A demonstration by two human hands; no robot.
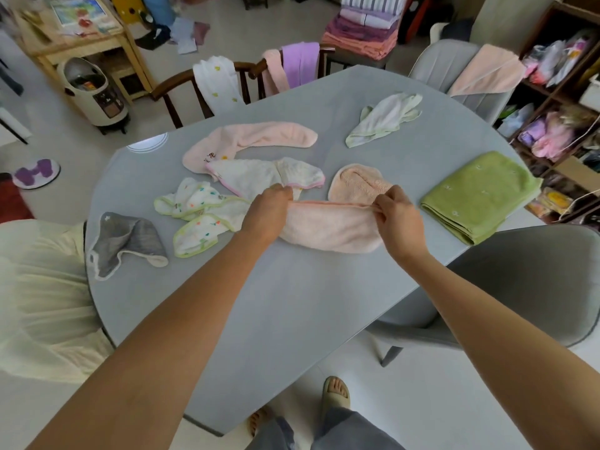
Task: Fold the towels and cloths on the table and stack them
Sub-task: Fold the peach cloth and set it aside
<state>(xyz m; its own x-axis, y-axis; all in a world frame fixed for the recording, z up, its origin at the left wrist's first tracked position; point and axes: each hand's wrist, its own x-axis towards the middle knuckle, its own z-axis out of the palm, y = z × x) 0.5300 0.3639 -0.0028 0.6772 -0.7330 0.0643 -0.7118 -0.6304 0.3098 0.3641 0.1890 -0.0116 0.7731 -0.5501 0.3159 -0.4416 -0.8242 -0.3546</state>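
The left hand [271, 206] and the right hand [394, 212] each pinch the far edge of a pale pink towel [328, 230], one grip at each end, fingers curled on the hem. The towel lies near the middle of the grey desk [292, 303] (its far edge drawn straight between the hands). A folded green towel [480, 193] lies to its right, apart from it. A printed cloth [201, 216] lies to its left.

A lived-in home: a grey oval dining table [292, 303] with wooden chairs [181, 89], folded linen stacked far back [363, 30], cluttered shelves at right [558, 102].
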